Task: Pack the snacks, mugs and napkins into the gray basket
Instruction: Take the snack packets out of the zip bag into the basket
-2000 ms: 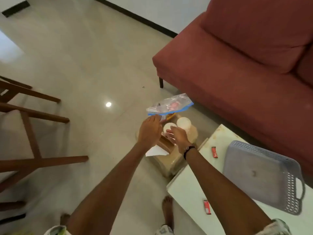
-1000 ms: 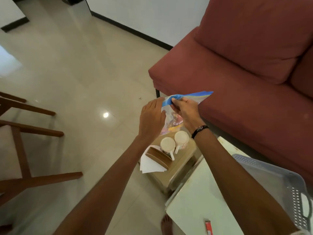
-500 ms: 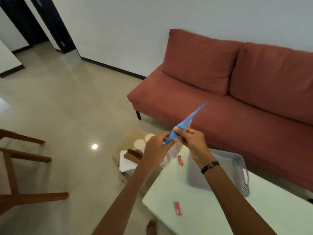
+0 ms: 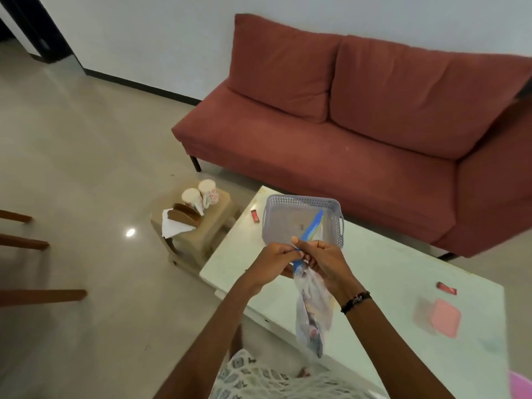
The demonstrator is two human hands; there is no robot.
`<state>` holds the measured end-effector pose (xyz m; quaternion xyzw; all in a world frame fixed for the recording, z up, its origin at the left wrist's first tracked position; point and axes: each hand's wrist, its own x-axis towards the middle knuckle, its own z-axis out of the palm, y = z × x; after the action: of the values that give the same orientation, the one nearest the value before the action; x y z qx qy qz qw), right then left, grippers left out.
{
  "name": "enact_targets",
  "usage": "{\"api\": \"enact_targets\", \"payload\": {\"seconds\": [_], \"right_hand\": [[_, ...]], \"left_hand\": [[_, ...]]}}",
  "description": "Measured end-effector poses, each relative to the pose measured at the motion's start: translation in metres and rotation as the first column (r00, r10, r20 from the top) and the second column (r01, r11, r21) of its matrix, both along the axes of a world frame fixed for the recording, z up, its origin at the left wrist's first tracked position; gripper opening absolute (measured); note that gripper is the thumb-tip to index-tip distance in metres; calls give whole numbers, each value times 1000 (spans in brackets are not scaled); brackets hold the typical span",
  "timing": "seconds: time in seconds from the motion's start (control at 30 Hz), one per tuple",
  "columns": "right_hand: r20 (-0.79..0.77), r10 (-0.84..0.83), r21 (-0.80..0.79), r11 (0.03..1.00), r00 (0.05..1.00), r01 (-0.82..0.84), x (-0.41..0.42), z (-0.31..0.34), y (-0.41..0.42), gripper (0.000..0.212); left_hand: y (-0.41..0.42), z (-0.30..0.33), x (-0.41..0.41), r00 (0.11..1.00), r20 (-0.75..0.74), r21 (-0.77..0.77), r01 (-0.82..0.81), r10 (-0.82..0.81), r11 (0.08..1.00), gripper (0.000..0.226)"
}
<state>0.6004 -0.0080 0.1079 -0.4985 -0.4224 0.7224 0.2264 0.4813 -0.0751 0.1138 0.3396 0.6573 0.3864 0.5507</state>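
Note:
A clear zip bag of snacks [image 4: 312, 309] with a blue seal strip hangs over the white table [image 4: 388, 283]. My left hand [image 4: 276, 257] and my right hand [image 4: 325, 260] both pinch its top edge, close together. Just beyond my hands the gray basket [image 4: 302, 203] stands on the table's far corner with nothing visible inside. Two white mugs [image 4: 200, 195] stand on a small beige stool [image 4: 201, 237] left of the table, beside a brown holder [image 4: 184, 216] with white napkins [image 4: 171, 227].
A red sofa [image 4: 359, 125] runs behind the table. Small red packets [image 4: 255, 216] [image 4: 446, 289] and a pink-lidded box [image 4: 437, 316] lie on the table. Wooden chair legs [image 4: 37, 295] jut in at the left over tiled floor.
I lifted the snack bag off the stool with both hands and carried it right, over the table near the basket. The bag now hangs down from its seal.

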Motion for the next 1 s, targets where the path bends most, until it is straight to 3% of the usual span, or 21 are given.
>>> {"api": "enact_targets", "payload": {"seconds": [0.17,0.37,0.47,0.53,0.63,0.73,0.83,1.0], "right_hand": [[-11,-20,-23,1000,1000,20,24,-1,-19,29],[5,-25,146,989,1000,24,26,8,-32,28],[8,-25,193,981,1000,23,26,14,-37,25],[96,30,206,977,995,-49,27,19,-36,20],[238,283,85,947,929,-310,27,28,-38,18],[210,425,-25,902,880,-430,21,30,-50,29],[174,468,-2,880,866,-475,18,31,-55,29],[185,433,168,870,882,-463,14,28,-57,31]], "left_hand": [[-15,2,17,998,-41,-6,43,-44,999,23],[-34,8,16,970,-125,-46,204,-208,978,17],[-42,8,15,979,-137,49,161,-153,986,23],[-46,7,13,979,-189,130,107,-82,986,27],[-50,8,13,963,-268,218,82,-21,972,31],[-48,8,9,949,-315,254,89,-5,963,28],[-47,8,5,950,-312,227,95,-20,969,27],[-51,9,3,989,-146,92,32,-18,995,29]]}}
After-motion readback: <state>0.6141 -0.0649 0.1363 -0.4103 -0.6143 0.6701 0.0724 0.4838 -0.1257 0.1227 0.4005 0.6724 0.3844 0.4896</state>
